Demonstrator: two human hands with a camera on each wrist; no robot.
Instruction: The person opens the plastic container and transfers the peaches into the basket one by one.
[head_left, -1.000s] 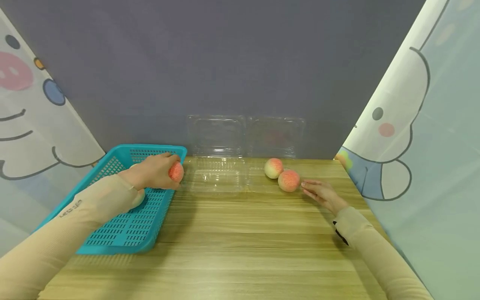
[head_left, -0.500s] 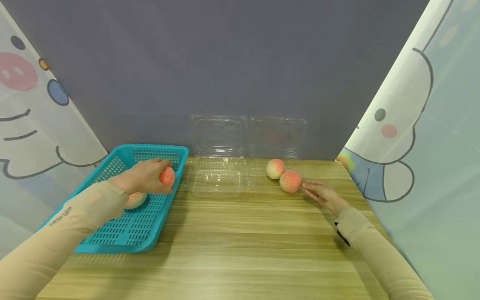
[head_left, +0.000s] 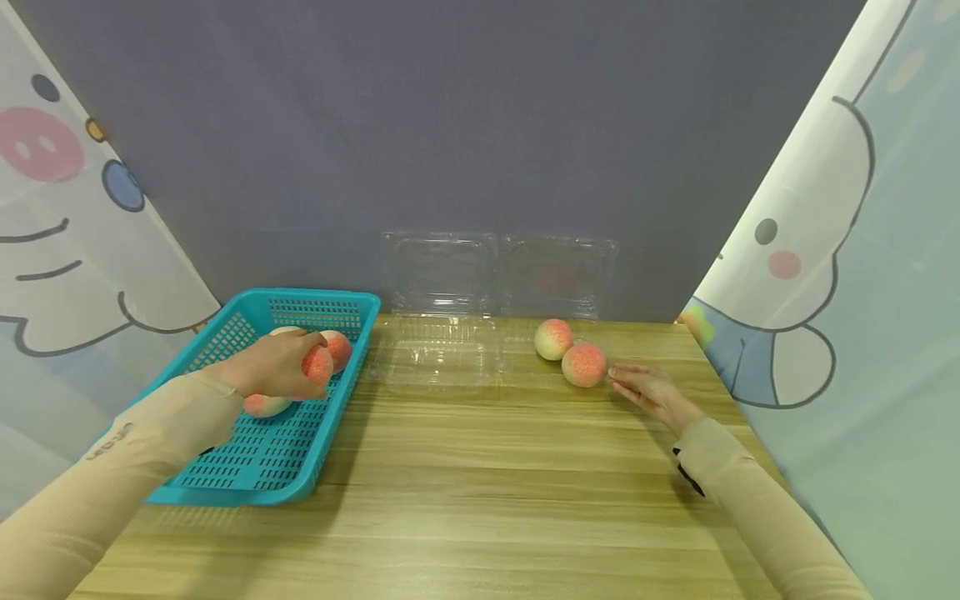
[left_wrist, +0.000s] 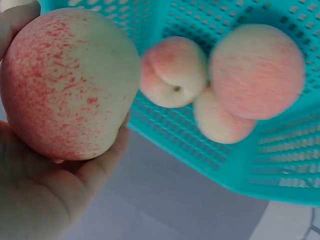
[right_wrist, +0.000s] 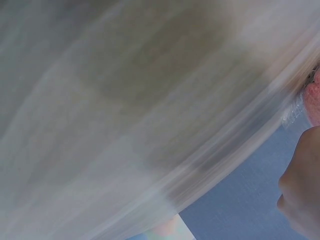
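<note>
My left hand grips a red-speckled, pale peach over the blue plastic basket. The left wrist view shows fingers and thumb curled round this peach. Behind it, three other peaches, one large peach among them, lie in the basket. On the right, my right hand has its fingers loosely extended, fingertips right beside the nearer peach. Another peach sits just behind that one, in the right-hand clear plastic box. A blurred sleeve covers most of the right wrist view.
Two clear plastic boxes stand side by side at the back of the wooden table. The left box holds nothing, and both lids, such as the left lid, stand raised against the grey backdrop. Cartoon-printed curtains flank the table.
My left hand has moved left with the peach, away from the basket's right rim and over its inside, exposing another peach behind. The right hand stays beside its peach.
</note>
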